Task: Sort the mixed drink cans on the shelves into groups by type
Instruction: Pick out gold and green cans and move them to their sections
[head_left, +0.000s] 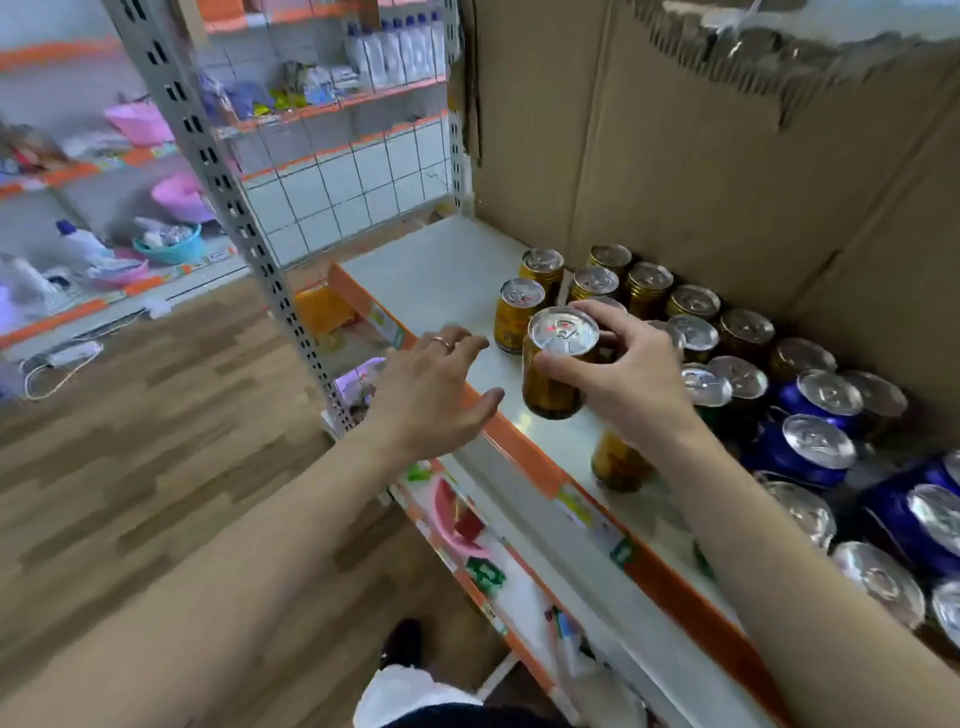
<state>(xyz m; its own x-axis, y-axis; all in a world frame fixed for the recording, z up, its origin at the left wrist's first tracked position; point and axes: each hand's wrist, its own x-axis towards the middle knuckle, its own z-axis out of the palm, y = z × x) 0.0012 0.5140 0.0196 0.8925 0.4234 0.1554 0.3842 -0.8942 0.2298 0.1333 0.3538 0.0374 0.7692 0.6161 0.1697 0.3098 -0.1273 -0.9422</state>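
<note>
Step in hand: moving one gold can (553, 371) to its group. The right hand (618, 374) holds this can near its top, thumb on the near side and fingers curled over the far rim; the can appears lifted and tilted above the shelf (441, 275), near the front edge. The left hand (434, 387) hangs over the orange shelf lip (524, 452) with fingers spread wide and nothing in its grip.

The gold group (587, 283) stands just behind and left of the held can, with bare shelf to its left. Blue cans (810, 431) sit to the right, some leaning. A further gold can (618, 462) stands under the right wrist, apart from its group.

Next move, as judged: set the held can upright beside the frontmost gold can, then release. This calls for levelling the can before contact and a light placement so that neighbours are not knocked.

Obstructions: the cardboard (701, 156) closes the rear of the shelf, and the upright post (249, 228) stands at the left front corner.
</note>
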